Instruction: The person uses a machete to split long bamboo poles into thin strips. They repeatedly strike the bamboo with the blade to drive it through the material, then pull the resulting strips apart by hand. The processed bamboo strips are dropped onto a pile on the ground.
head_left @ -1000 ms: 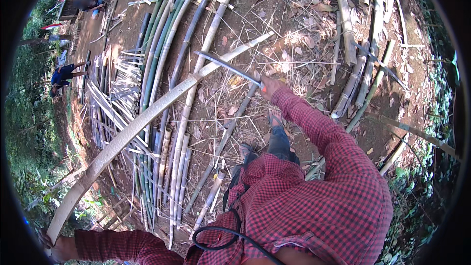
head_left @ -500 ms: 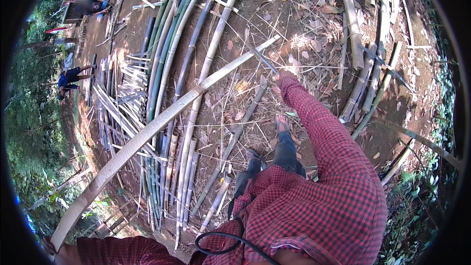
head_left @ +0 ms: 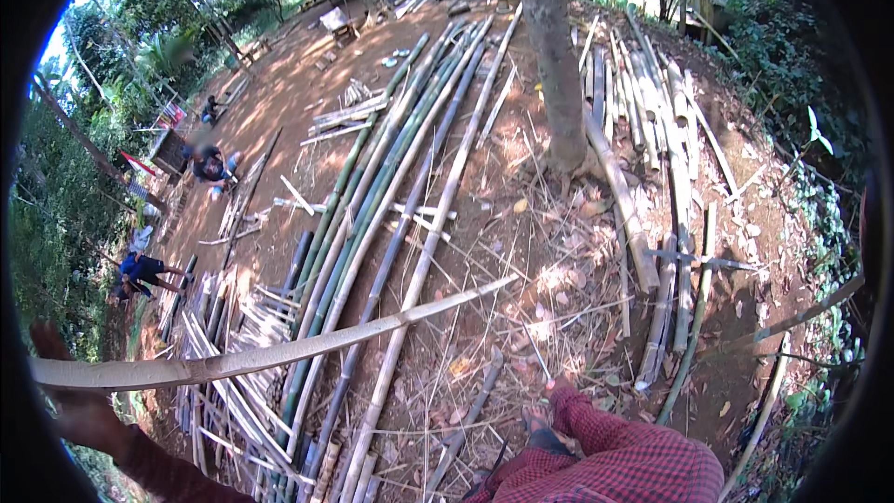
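A long split bamboo strip (head_left: 279, 360) stretches from the left edge over the piled poles toward the middle. Its near end lies in my left hand (head_left: 88, 414), whose thumb and fingers show above and below it, dark and partly blurred. Low in the middle, my right hand (head_left: 557, 385) is closed round the handle of a long-bladed knife (head_left: 535, 351). The thin blade points up and away, below the strip's far tip and apart from it. The handle is mostly hidden by the hand and the red checked sleeve.
Long green and grey bamboo poles (head_left: 349, 251) lie left of my feet, with split pieces (head_left: 228, 335) beside them. A tree trunk (head_left: 551, 56) rises ahead. More poles (head_left: 678, 233) lie right. People (head_left: 212, 168) sit and stand far left. Dry leaves and slivers cover the ground.
The view has tilted up, showing more ground and trees ahead. My left hand has raised the strip's near end, so it lies flatter across the view. The knife has come away from the strip's tip.
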A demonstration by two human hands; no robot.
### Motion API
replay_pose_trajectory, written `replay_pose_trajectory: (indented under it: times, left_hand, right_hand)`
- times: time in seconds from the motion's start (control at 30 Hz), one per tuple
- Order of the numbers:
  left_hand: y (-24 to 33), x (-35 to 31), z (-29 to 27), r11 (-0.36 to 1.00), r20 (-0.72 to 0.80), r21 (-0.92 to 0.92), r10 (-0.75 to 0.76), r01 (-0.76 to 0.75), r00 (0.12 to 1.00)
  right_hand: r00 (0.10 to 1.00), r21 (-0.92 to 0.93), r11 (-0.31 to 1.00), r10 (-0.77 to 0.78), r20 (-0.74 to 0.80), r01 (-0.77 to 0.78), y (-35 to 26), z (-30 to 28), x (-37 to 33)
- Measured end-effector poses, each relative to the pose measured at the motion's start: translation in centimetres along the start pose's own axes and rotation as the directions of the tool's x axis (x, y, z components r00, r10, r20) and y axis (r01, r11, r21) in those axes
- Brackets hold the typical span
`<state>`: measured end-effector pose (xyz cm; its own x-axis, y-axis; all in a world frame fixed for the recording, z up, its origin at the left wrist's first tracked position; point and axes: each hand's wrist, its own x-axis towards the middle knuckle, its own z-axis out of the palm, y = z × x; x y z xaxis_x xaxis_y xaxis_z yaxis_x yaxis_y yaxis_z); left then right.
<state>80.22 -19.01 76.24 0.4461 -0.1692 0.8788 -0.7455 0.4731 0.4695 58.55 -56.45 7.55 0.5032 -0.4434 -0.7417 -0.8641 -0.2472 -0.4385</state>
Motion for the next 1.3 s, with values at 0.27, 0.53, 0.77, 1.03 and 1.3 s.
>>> replay_pose_trajectory:
  times: [0.27,0.53,0.77,1.03,1.3]
  left_hand:
    - [-23.7,-28.8,6.5,0.910,-0.706,-0.128,-0.362,0.394,0.608]
    - [-22.8,-27.6,5.5,0.957,-0.818,-0.079,-0.222,0.278,0.531]
    - [-7.9,-14.0,0.0,0.961,-0.575,-0.190,-0.275,0.201,0.771]
    - [1.5,-4.8,-1.5,0.911,0.044,-0.192,-0.364,0.366,0.930]
    - [-4.3,-18.3,2.1,0.411,0.367,-0.084,-0.834,0.908,0.412]
  right_hand:
    - [0.951,0.034,0.959,0.284,-0.123,-0.282,8.5,-4.2,-4.7]
    - [0.883,0.044,0.939,0.335,-0.330,-0.340,15.2,-4.4,-12.0]
    - [0.833,0.079,0.976,0.215,-0.509,-0.204,15.8,0.3,-16.4]
    - [0.662,0.317,0.722,-0.255,-0.705,0.616,-2.9,1.6,-20.2]
    - [0.275,0.329,0.016,-0.590,-0.759,0.944,-29.2,-6.8,-37.8]
